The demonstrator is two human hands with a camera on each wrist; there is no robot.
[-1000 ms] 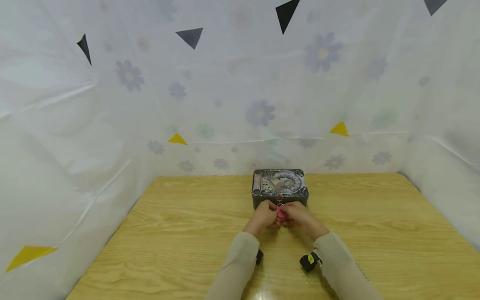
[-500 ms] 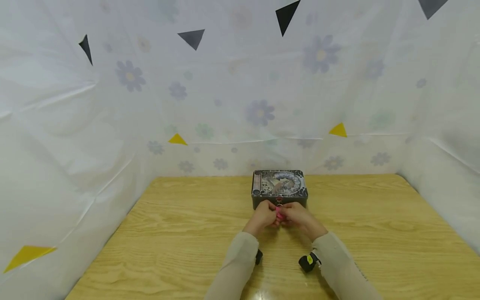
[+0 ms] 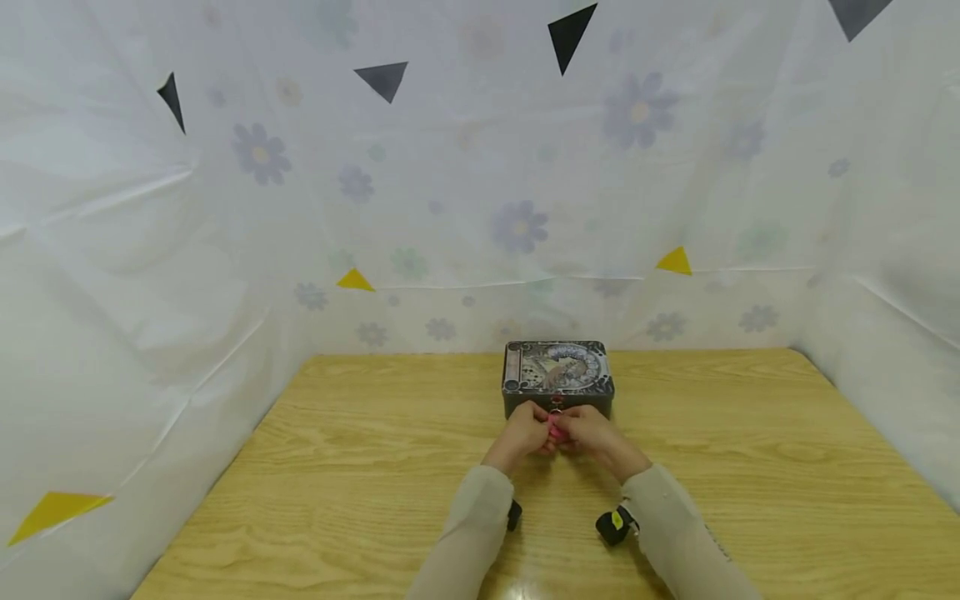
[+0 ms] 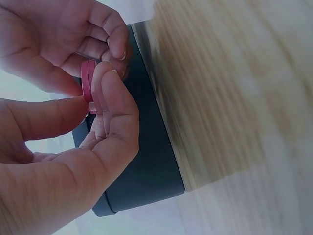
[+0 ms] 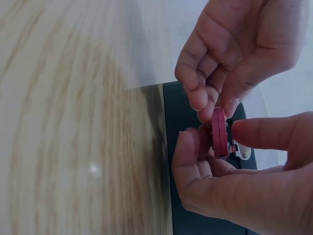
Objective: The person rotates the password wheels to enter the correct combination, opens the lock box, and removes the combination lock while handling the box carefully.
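Observation:
A dark tin box with a printed lid stands at the back of the table, its lid down. At the front face hangs a small pinkish-red padlock, its metal shackle at the silver hasp. My left hand pinches the padlock body from the left. From the other side my right hand grips it between thumb and curled fingers. In the right wrist view the padlock shows edge-on between both hands. Fingers cover much of its faces.
The wooden table spreads around the box and both forearms. Behind it hangs a white flower-print sheet with black, grey and yellow triangles. Black wrist cameras sit under the sleeves.
Both hands stay on the padlock in front of the box, with only a slight shift of fingers and padlock. The head view has drifted a little; the box stays in place.

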